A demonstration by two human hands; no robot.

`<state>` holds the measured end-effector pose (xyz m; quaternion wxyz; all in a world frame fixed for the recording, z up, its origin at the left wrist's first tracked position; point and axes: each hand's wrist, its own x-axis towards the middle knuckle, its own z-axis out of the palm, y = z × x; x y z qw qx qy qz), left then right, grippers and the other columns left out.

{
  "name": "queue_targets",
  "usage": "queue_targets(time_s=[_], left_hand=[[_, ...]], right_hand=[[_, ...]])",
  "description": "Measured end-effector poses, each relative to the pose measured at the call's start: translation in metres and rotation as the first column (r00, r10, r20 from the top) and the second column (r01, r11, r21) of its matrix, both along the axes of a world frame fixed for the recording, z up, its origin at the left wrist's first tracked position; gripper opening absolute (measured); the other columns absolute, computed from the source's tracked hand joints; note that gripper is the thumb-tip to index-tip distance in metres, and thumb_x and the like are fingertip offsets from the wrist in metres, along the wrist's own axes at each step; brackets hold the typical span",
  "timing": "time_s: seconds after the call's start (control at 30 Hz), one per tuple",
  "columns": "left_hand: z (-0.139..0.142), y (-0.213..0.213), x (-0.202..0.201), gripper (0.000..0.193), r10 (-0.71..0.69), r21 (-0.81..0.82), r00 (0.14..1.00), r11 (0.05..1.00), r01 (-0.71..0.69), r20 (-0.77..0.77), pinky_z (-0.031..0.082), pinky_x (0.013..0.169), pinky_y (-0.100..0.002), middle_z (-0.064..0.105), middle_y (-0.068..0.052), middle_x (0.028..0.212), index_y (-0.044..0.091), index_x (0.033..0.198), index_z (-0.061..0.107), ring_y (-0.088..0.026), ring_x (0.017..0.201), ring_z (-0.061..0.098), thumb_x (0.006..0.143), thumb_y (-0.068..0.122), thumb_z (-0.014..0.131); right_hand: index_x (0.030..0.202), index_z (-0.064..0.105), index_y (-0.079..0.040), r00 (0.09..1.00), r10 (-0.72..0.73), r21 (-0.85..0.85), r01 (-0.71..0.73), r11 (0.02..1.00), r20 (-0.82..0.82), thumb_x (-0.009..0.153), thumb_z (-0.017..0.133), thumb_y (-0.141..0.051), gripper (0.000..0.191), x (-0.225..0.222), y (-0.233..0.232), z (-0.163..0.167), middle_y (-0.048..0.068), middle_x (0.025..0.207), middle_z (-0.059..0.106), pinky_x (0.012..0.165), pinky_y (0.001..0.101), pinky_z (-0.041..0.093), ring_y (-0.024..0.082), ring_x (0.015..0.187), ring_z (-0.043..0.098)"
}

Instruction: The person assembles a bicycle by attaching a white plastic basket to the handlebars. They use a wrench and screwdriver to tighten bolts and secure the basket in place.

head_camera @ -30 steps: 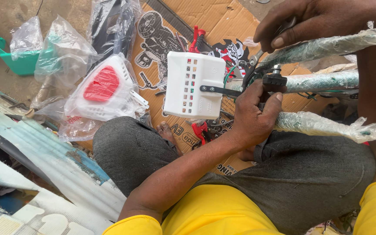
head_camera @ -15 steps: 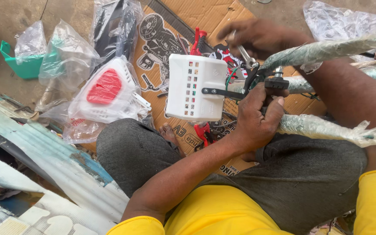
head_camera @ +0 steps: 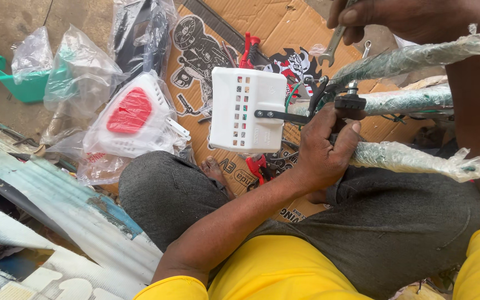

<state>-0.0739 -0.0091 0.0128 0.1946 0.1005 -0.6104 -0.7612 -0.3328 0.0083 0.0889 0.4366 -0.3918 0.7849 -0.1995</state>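
The left hand [head_camera: 323, 153] is closed around the joint where a black bracket [head_camera: 281, 115] carrying a white basket [head_camera: 245, 116] meets wrapped green tubes [head_camera: 418, 158], over the lap and above the cardboard sheet [head_camera: 284, 28] on the floor. If that grip loosens, the basket could swing down on its bracket and drag the joint out of line. Farther off, the right hand [head_camera: 406, 16] pinches a spanner [head_camera: 331, 47] between fingers [head_camera: 351, 15] closed on its shank; held that lightly, it could slip off the bolt [head_camera: 353, 86] and drop.

Count: three tubes, one basket, one spanner, two red-handled tools [head_camera: 250, 47] on the cardboard, and one red-and-white part in plastic [head_camera: 134, 116] by its left edge.
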Motion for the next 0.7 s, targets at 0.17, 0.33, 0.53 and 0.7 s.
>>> queue_targets(time_s=[0.17, 0.33, 0.53, 0.7], left_hand=[[-0.001, 0.004, 0.0, 0.022, -0.007, 0.026, 1.0, 1.0, 0.007, -0.013, 0.054, 0.072, -0.028, 0.064, -0.006, 0.097, 0.005, 0.123, 0.061, -0.011, 0.08, 0.065, 0.107, 0.019, 0.057], [0.0, 0.008, -0.002, 0.022, 0.01, 0.009, 1.0, 1.0, -0.01, 0.001, 0.054, 0.07, -0.028, 0.066, -0.006, 0.096, 0.004, 0.122, 0.061, -0.011, 0.078, 0.064, 0.106, 0.019, 0.059], [0.004, 0.011, -0.005, 0.023, 0.005, 0.036, 1.0, 0.999, -0.005, -0.004, 0.055, 0.071, -0.028, 0.068, -0.007, 0.096, 0.003, 0.121, 0.061, -0.011, 0.077, 0.065, 0.105, 0.018, 0.059], [0.005, 0.011, -0.006, 0.023, 0.0, 0.059, 1.0, 0.998, 0.0, 0.0, 0.057, 0.078, -0.03, 0.069, -0.008, 0.103, 0.002, 0.121, 0.061, -0.011, 0.08, 0.067, 0.105, 0.019, 0.06]], right_hand=[[0.111, 0.066, 0.005, 0.922, 0.304, -0.427, -0.382, 0.82, -0.241, 0.102, 0.057, -0.007, 0.017, 0.0, 0.011, -0.001, 0.022, 0.108, 0.07, 0.083, 0.036, 0.062, 0.026, 0.096, 0.074], [0.114, 0.067, 0.004, 0.987, 0.079, -0.271, -0.115, 0.956, -0.143, 0.1, 0.07, -0.009, 0.02, 0.008, 0.02, -0.002, 0.018, 0.093, 0.074, 0.073, 0.0345, 0.064, 0.025, 0.083, 0.077], [0.135, 0.059, 0.001, 0.99, 0.132, -0.451, -0.137, 0.882, -0.042, 0.099, 0.068, -0.008, 0.038, 0.01, 0.025, 0.006, 0.016, 0.1, 0.073, 0.077, 0.032, 0.064, 0.022, 0.089, 0.076], [0.134, 0.063, -0.005, 0.974, 0.219, -0.394, -0.223, 0.892, -0.055, 0.094, 0.068, -0.009, 0.04, 0.005, 0.025, 0.011, 0.014, 0.101, 0.075, 0.072, 0.031, 0.065, 0.021, 0.086, 0.077]])
